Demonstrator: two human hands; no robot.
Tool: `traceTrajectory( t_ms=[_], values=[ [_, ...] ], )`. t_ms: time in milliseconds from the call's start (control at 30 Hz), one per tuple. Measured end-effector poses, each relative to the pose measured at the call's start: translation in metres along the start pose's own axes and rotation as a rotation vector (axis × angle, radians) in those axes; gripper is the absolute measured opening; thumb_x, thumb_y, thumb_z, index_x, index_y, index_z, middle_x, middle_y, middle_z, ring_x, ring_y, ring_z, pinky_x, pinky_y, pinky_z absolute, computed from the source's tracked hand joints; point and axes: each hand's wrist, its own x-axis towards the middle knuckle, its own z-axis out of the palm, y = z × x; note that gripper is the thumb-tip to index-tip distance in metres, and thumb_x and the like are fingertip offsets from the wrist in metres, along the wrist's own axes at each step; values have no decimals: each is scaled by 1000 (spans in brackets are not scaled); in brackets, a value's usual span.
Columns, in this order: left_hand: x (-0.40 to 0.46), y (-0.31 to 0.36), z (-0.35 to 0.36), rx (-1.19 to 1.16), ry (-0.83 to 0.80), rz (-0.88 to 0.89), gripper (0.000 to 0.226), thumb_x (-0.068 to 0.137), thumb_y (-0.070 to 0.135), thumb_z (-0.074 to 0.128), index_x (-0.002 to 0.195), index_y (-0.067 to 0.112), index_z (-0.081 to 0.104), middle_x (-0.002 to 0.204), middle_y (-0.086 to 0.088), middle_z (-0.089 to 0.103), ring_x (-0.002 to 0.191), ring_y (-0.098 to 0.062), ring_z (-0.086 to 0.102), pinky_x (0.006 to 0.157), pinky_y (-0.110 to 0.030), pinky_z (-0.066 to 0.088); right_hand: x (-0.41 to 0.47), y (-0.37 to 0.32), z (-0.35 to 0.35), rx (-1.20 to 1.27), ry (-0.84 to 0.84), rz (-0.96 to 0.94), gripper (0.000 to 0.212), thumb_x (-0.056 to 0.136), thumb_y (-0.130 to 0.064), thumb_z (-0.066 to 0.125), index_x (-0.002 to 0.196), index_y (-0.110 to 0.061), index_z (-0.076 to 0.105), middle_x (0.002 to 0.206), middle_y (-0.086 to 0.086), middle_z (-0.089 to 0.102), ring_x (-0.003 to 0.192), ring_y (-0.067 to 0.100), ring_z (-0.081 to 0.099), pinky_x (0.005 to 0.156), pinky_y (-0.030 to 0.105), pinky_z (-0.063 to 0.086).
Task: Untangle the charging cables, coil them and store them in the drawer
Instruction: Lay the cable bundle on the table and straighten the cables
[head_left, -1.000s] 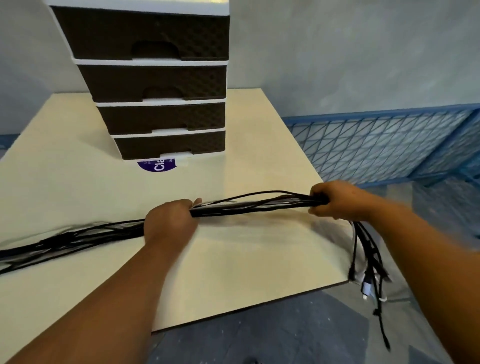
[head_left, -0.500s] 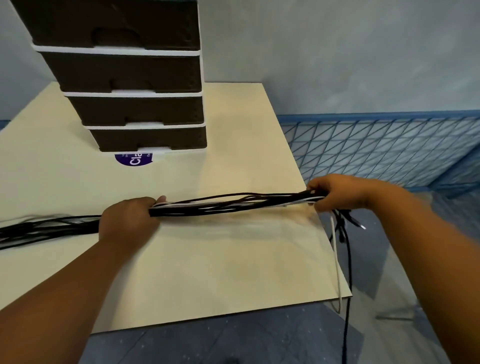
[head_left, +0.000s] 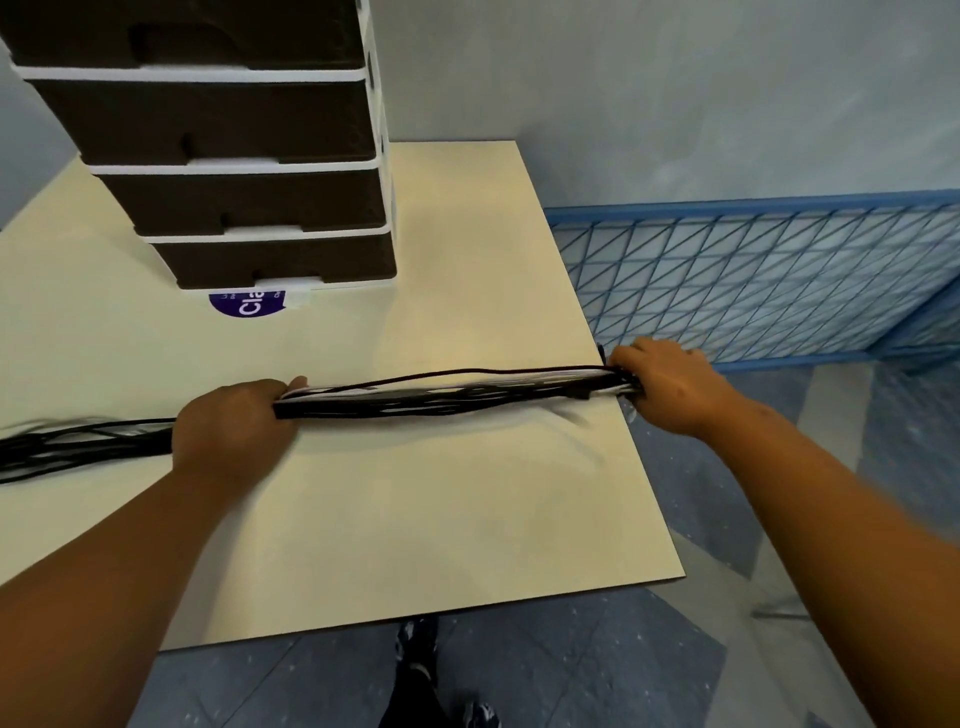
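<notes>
1. At the bottom centre of the frame, dark shoes stand on the blue-grey floor, below the near edge of the cream table.
2. At centre left, the left hand has its fingers curled around the bundle of charging cables, gripping it just above the tabletop.
3. At centre right, at the table's right edge, the right hand closes its fingers over the other end of the same span; the cable tips beyond it are hidden.
4. Between the hands the mostly black strands run nearly straight and parallel, one looping slightly above the rest. Left of the left hand, the cables trail on the table out of the frame's left edge.
5. In the upper left, the drawer unit stands on the table with all visible drawers closed, a purple sticker at its foot.
6. Judging by this, the untangling seems largely done; coiling, opening a drawer and storing are all left.
</notes>
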Motion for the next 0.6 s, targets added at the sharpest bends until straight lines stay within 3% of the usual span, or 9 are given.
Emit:
traceTrajectory(
  t_ms=[100, 167, 200, 267, 367, 433, 533, 600],
  values=[
    [0, 0, 0, 0, -5, 8, 39, 99, 45, 40, 88, 23, 70, 76, -6, 69, 70, -33, 57, 60, -32, 39, -6, 10, -6, 294, -200, 133, 44, 85, -19, 71, 125, -26, 54, 120, 5, 57, 115, 28, 54, 92, 42, 45],
    [1, 1, -1, 1, -9, 6, 33, 98, 41, 43, 91, 24, 71, 80, -7, 70, 77, -35, 62, 61, -32, 39, -15, 7, -33, 449, -453, 177, 71, 84, -19, 75, 143, -29, 38, 142, 6, 46, 126, 25, 49, 104, 39, 40],
    [0, 1, -1, 5, -8, 9, 32, 98, 40, 44, 92, 24, 71, 81, -8, 70, 78, -36, 62, 61, -32, 38, -20, 0, -49, 457, -497, 158, 80, 85, -20, 74, 150, -32, 28, 150, 4, 39, 130, 25, 45, 107, 38, 36],
    [0, 3, -2, 12, 0, 13, 34, 98, 41, 43, 92, 23, 71, 82, -8, 70, 79, -36, 62, 61, -31, 36, -22, -29, -79, 393, -326, 50, 83, 87, -25, 72, 152, -35, 22, 156, -2, 30, 138, 21, 35, 109, 35, 30],
    [0, 2, 0, 2, 12, 4, 34, 98, 42, 43, 93, 24, 71, 81, -7, 71, 79, -35, 62, 60, -31, 35, -13, -113, -93, 441, 70, -206, 51, 91, -38, 64, 138, -34, 46, 140, -6, 48, 128, 16, 40, 98, 30, 34],
    [0, 0, 1, 0, 12, 4, 33, 98, 43, 43, 95, 25, 72, 83, -6, 71, 80, -34, 63, 61, -30, 36, -2, -170, -70, 461, 99, -323, 30, 94, -37, 60, 123, -29, 59, 123, -6, 59, 115, 18, 47, 90, 34, 38],
    [-1, 0, 1, 8, 24, 12, 33, 97, 42, 43, 93, 24, 71, 82, -5, 71, 81, -33, 63, 61, -30, 35, 12, -225, -24, 307, 45, -337, 29, 90, -40, 61, 116, -27, 60, 114, -3, 61, 111, 24, 47, 86, 38, 35],
    [-1, 0, 0, 7, 22, 16, 33, 97, 42, 44, 90, 23, 70, 81, -6, 71, 80, -34, 63, 60, -30, 33, 17, -234, -4, 236, 113, -304, 23, 87, -43, 61, 102, -25, 61, 103, -3, 64, 104, 25, 47, 81, 39, 31]
  ],
)
